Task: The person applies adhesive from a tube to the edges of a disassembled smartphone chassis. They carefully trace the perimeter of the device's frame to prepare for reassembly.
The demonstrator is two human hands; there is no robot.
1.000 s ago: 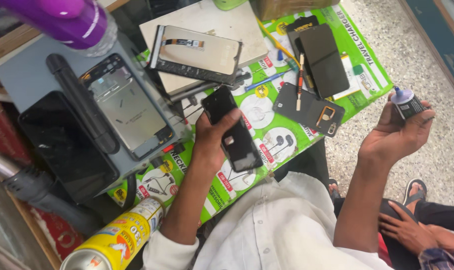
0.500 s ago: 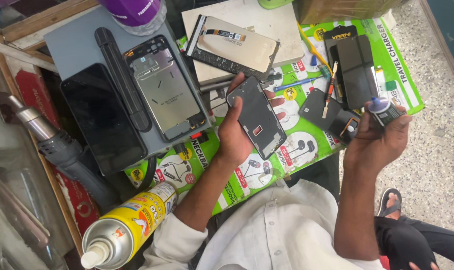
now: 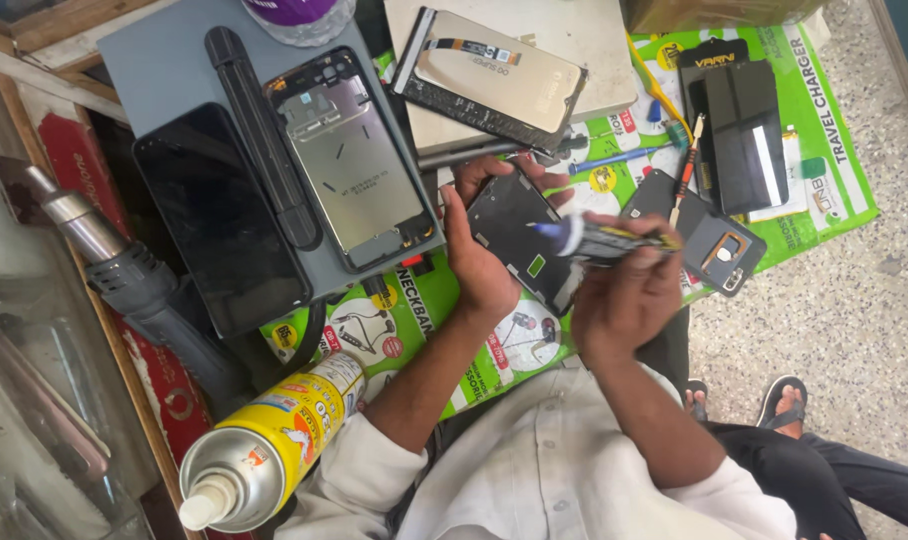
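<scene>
A thin black phone frame (image 3: 519, 235) is cradled in the left hand (image 3: 479, 255), fingers curled round its long edges, just above the green printed sheet (image 3: 414, 320) on the worktop (image 3: 164, 60). A small glue tube (image 3: 599, 238) is pinched in the closed right hand (image 3: 624, 295), its bluish nozzle laid against the frame's inner face. The frame is judged light, stiff yet brittle and easily flexed; it is best gripped by its side rims, clear of the open middle. The tube is judged soft and squeezable, so only gentle pressure is called for.
</scene>
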